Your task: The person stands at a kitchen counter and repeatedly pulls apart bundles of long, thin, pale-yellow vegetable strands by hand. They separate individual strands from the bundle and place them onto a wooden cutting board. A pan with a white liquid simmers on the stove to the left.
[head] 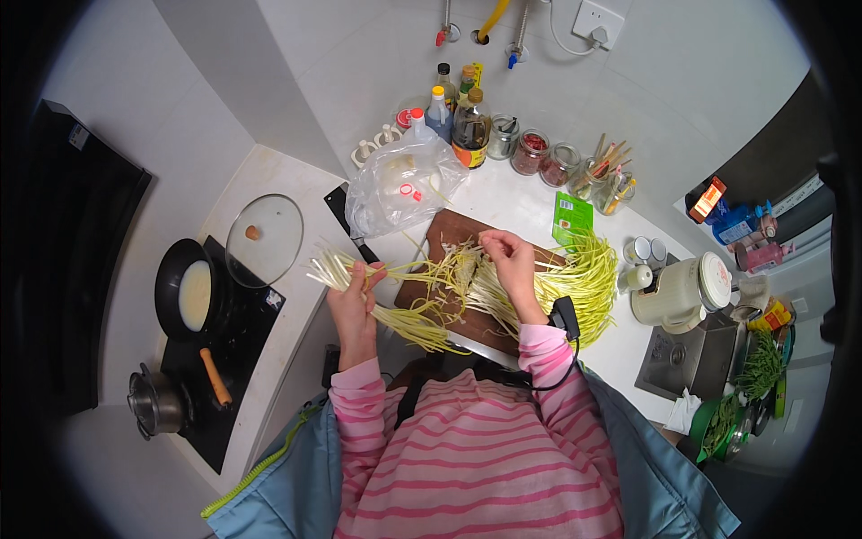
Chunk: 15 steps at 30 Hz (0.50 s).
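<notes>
My left hand (pixel 355 296) grips a bunch of yellow-green chives (pixel 404 325), pale stem ends up and to the left, leaves hanging towards the board. My right hand (pixel 510 264) is above the wooden cutting board (pixel 495 327), thumb and fingertips pinched together; whether a thin strand is between them, I cannot tell. Below its fingertips lie loose trimmings (pixel 461 269) and stray leaves. A larger pile of the same chives (pixel 582 290) spreads over the board's right side onto the white counter. The handle of a kitchen knife (pixel 367 251) shows beside the board's left edge.
A clear plastic bag (pixel 404 185) sits behind the board, near sauce bottles (pixel 471 128) and several glass jars (pixel 532 153). At left, a frying pan (pixel 195 293), glass lid (pixel 264 239) and pot (pixel 156 403) occupy the black cooktop area. A cream appliance (pixel 673 293) stands by the sink (pixel 673 357).
</notes>
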Each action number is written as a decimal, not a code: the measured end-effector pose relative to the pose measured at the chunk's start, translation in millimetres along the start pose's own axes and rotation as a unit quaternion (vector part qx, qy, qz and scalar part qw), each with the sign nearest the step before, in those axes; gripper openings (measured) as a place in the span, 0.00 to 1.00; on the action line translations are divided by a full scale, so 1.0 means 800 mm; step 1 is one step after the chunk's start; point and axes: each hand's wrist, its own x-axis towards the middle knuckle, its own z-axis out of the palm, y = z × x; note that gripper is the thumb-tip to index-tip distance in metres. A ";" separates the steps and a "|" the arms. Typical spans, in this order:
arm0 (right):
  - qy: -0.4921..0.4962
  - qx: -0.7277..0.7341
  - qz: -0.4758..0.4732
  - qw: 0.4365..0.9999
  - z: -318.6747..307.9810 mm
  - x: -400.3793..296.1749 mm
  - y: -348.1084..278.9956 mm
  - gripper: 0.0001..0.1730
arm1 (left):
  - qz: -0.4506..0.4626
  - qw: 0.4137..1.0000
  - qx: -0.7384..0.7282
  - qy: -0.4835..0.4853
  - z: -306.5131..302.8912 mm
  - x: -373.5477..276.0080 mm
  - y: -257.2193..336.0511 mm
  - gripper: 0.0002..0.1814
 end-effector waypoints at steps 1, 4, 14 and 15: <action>-0.021 -0.018 -0.008 1.000 0.004 -0.002 -0.001 0.07 | 0.000 1.000 0.000 0.000 0.001 0.000 0.000 0.12; -0.037 -0.047 -0.019 0.998 0.015 -0.004 -0.005 0.04 | -0.006 1.000 0.009 -0.002 0.004 -0.001 0.001 0.12; -0.133 -0.048 -0.022 0.990 0.024 -0.007 -0.012 0.09 | -0.010 1.000 0.003 -0.006 0.008 -0.006 0.005 0.13; -0.143 -0.047 -0.023 0.988 0.024 -0.006 -0.014 0.11 | -0.010 1.000 0.002 -0.007 0.008 -0.006 0.005 0.13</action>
